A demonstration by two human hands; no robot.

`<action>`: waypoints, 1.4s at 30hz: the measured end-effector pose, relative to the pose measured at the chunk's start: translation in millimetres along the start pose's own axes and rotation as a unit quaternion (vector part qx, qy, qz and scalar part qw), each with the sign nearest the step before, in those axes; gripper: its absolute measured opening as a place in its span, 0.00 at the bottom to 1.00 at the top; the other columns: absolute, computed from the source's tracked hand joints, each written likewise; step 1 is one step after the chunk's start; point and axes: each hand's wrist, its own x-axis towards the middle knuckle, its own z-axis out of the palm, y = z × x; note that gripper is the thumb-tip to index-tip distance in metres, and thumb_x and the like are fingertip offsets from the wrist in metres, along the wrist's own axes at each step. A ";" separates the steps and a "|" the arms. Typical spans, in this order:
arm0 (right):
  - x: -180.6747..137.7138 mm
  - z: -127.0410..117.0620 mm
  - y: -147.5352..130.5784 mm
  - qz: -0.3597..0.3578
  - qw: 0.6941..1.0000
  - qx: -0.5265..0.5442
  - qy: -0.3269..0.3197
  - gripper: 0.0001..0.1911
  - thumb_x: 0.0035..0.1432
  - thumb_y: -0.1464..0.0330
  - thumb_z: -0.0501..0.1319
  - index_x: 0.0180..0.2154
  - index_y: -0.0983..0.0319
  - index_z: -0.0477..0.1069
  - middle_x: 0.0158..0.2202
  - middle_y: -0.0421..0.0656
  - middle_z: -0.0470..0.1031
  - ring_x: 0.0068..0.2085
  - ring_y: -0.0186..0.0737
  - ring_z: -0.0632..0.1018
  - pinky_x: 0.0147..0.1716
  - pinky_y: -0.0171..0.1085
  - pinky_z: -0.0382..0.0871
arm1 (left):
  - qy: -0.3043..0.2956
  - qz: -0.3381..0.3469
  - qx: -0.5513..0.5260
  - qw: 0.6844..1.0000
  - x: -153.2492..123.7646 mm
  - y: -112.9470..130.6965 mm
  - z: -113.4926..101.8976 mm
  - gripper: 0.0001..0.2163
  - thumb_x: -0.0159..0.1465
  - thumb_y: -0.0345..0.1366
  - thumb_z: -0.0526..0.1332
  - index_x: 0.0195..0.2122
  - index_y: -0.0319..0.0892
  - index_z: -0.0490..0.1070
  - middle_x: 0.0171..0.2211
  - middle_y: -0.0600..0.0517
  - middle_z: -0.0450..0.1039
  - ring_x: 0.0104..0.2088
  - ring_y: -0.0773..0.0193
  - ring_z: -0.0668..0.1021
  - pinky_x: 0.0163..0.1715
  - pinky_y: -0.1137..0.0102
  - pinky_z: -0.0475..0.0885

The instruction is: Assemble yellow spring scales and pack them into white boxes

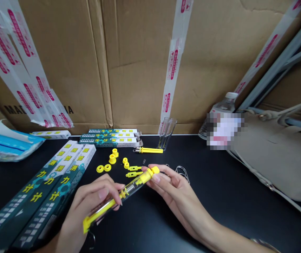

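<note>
Brown cardboard (pixel 139 70), striped with printed tape (pixel 174 63), rises behind the black tabletop (pixel 218 196) where you work. At your far left lies a crumpled blue-and-white packet (pixel 10 140), with a small white box (pixel 51 134) lying just behind it, against the cardboard. Next come long dark-green-and-white boxes (pixel 43 189), side by side and slanting away from you. Your left hand (pixel 87 200) is curled around a clear tube (pixel 133 188), thumb and fingers closed on its middle; the tube slants up to the right above the table, a yellow rod inside it, a yellow end piece (pixel 86 225) at its lower end and a wire hook (pixel 93 240) just below that. Beyond this hand lie flat yellow rings (pixel 100 169), taller yellow collars (pixel 112 159) and a stack of similar boxes (pixel 108 140). Small yellow rings (pixel 126 165) and slotted yellow strips (pixel 134 174) lie near the tube's upper end, where your right hand (pixel 176 193) pinches the yellow cap (pixel 154 170) between thumb and fingers. Behind are a yellow stick (pixel 152 150) and upright clear tubes (pixel 167 133); wire hooks (pixel 183 173) lie just past your right hand. Farther right stand a partly blurred bottle (pixel 226 102) and a beige bag (pixel 276 154).
</note>
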 end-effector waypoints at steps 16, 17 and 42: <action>3.0 -1.0 2.5 0.040 0.996 0.075 0.008 0.23 0.59 0.69 0.70 0.55 0.63 0.72 0.46 0.45 0.83 0.51 0.39 0.80 0.63 0.42 0.65 | 0.073 -0.090 -0.075 0.990 2.7 10.2 10.6 0.20 0.56 0.54 0.66 0.22 0.40 0.72 0.30 0.47 0.76 0.22 0.66 0.71 0.15 0.77 0.58; 2.7 -0.9 2.3 0.038 0.996 0.075 0.009 0.23 0.59 0.69 0.70 0.56 0.62 0.72 0.47 0.45 0.83 0.51 0.39 0.80 0.63 0.42 0.65 | 0.083 -0.089 -0.064 0.991 2.7 11.2 12.9 0.19 0.55 0.52 0.67 0.23 0.40 0.72 0.29 0.48 0.75 0.22 0.67 0.70 0.15 0.78 0.57; 4.7 -3.6 5.9 0.052 0.996 0.071 0.020 0.25 0.59 0.68 0.70 0.57 0.64 0.73 0.49 0.46 0.82 0.54 0.42 0.78 0.65 0.43 0.63 | 0.095 0.002 0.034 0.995 7.3 -6.8 14.5 0.14 0.56 0.39 0.70 0.25 0.43 0.64 0.23 0.60 0.60 0.24 0.70 0.64 0.23 0.78 0.60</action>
